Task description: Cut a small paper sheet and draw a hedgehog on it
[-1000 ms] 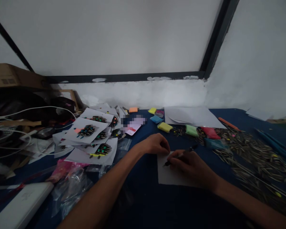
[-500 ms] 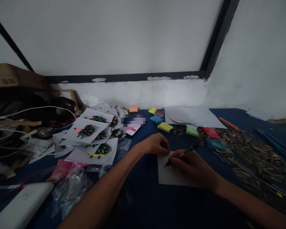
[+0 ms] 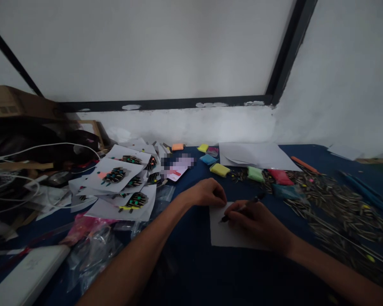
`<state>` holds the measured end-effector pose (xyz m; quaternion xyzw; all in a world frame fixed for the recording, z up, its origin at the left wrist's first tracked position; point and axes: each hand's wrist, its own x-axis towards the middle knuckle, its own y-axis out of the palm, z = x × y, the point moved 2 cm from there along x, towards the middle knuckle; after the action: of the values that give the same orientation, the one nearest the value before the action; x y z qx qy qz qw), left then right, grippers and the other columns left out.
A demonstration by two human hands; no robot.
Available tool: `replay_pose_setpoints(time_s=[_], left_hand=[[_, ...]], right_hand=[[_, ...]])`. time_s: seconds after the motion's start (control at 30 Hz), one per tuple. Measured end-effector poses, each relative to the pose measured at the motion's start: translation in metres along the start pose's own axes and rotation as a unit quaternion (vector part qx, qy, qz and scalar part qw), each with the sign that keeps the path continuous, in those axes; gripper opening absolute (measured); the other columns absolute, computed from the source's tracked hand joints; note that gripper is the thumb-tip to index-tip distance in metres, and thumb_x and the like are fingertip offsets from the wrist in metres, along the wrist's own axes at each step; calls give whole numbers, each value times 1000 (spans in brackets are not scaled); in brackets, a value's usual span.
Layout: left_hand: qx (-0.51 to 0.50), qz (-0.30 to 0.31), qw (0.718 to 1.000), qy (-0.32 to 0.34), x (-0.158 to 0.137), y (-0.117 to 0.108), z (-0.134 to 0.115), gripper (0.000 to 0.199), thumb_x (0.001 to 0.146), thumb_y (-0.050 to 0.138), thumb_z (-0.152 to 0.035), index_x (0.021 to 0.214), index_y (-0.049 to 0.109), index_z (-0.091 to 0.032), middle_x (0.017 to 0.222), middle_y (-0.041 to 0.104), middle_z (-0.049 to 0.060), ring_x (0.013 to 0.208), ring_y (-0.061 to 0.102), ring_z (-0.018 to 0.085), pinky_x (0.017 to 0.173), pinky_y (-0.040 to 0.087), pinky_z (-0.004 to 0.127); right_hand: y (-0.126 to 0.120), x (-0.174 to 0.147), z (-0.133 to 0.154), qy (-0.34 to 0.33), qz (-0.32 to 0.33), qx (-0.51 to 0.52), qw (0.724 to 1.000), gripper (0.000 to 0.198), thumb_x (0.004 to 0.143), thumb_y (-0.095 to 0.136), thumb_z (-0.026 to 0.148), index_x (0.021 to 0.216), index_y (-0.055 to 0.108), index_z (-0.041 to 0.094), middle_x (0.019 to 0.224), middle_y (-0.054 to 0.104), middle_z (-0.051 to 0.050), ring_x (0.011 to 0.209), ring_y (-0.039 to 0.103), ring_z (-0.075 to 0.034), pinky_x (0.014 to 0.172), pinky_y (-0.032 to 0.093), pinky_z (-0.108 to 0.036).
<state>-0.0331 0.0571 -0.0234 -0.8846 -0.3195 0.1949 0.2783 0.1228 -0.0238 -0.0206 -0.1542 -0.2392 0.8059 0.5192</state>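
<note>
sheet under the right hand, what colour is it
The sheet looks white, greyed by the dim light; the head view shows it best.

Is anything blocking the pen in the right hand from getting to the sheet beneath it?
Nothing visible is. The right hand holds the pen with its tip at the sheet; I can't tell whether they touch. The left hand rests by the sheet's far edge, not between them.

We get dim, grey light, deep shadow at bottom centre, smeared lower-right edges, and pixelation partly covering the smartphone (image 3: 178, 173).
</note>
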Motion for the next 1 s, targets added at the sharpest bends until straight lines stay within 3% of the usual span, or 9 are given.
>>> replay_pose_setpoints(time_s=[0.3,1.0], left_hand=[[2,0,1000,-8,-1,0,-2,20,70,61,-19,85,73,-12,69,65,1,63,54,11,54,37,19],[-8,-1,1000,-6,-1,0,-2,17,70,62,-19,83,72,-12,69,64,1,64,54,11,54,37,18]], right_hand=[[-1,0,-2,8,4,15,1000,36,88,51,39,66,68,16,83,68,-5,53,56,-9,48,43,-21],[-5,-2,-2,26,0,28,999,36,86,52,42,67,67,14,77,65,-4,55,56,-9,49,42,-19]])
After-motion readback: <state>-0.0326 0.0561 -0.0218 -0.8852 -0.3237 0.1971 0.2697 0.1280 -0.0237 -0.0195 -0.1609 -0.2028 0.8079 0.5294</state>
